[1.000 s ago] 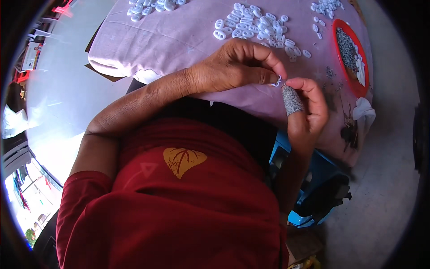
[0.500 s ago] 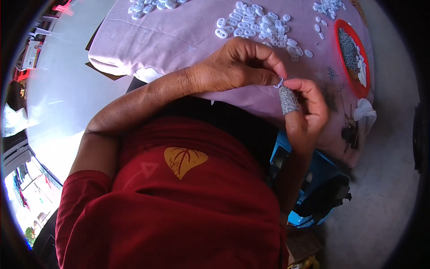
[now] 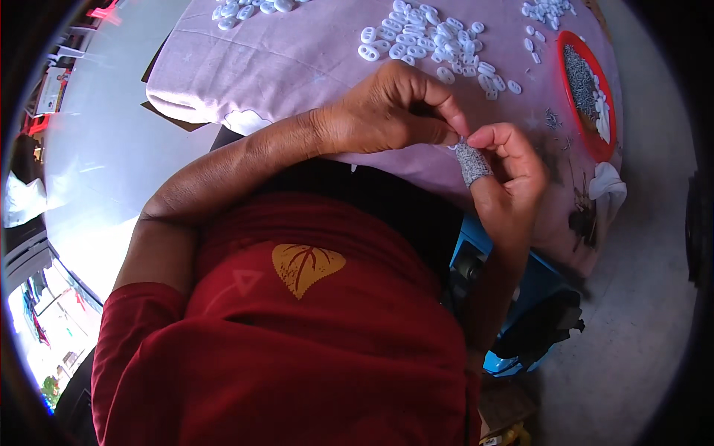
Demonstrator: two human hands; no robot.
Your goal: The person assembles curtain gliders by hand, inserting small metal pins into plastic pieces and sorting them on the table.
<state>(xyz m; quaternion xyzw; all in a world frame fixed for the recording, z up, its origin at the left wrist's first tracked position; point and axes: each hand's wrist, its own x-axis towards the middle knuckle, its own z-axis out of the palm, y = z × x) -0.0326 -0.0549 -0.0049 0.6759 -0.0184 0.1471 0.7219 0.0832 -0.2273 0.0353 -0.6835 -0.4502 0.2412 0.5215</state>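
Note:
Between the thumb and forefinger of my left hand [image 3: 394, 111] is a small white plastic piece [image 3: 452, 146], mostly covered by the fingertips. My right hand [image 3: 517, 175] meets it from the right, its thumb and forefinger closed together at the piece's edge. A speckled grey sleeve [image 3: 473, 163] wraps the right thumb. Anything tiny held in the right fingertips is hidden. Beyond the hands, a loose pile of white oval pieces with two holes [image 3: 416, 37] lies on the pink cloth-covered table [image 3: 297, 67].
A red dish [image 3: 563, 89] at the right holds many small grey screws [image 3: 580, 78] and some white pieces. A few loose screws [image 3: 552, 119] lie beside it. More white parts [image 3: 547, 12] sit at the far right. A white cloth [image 3: 608, 184] hangs at the table's right edge.
My right fingers have tipped in closer to the left fingertips, and the sleeved thumb has shifted up and left. Less of the small white piece shows now.

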